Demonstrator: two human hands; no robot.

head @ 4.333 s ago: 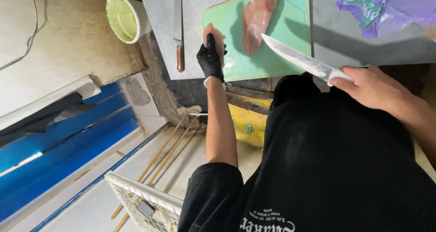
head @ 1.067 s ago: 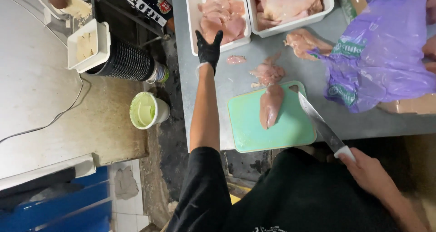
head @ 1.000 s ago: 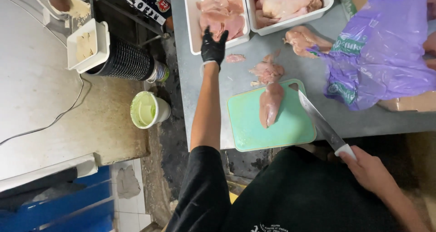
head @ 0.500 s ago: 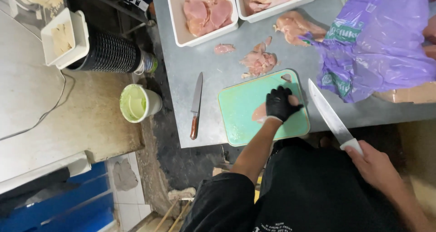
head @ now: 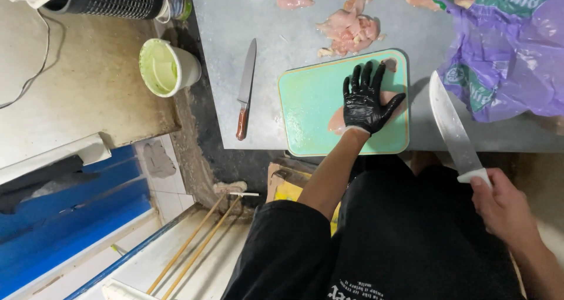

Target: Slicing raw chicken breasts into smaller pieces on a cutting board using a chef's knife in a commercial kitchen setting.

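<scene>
My left hand (head: 365, 99), in a black glove, lies flat with fingers spread on a raw chicken fillet (head: 339, 120) on the green cutting board (head: 311, 106). My right hand (head: 500, 204) grips the white handle of a long knife (head: 452, 130), held off the table's near edge with the blade pointing away from me. The fillet is mostly hidden under the glove.
A second knife (head: 245, 87) with a wooden handle lies left of the board on the grey metal table (head: 235, 18). Chicken trimmings (head: 349, 29) sit beyond the board. A purple plastic bag (head: 505, 53) fills the right side. A pale green bucket (head: 164, 67) stands off the table's left edge.
My gloved left hand came back from the trays of chicken and pressed down on the fillet on the board. My view dropped closer to the table. The knife stays in my right hand.
</scene>
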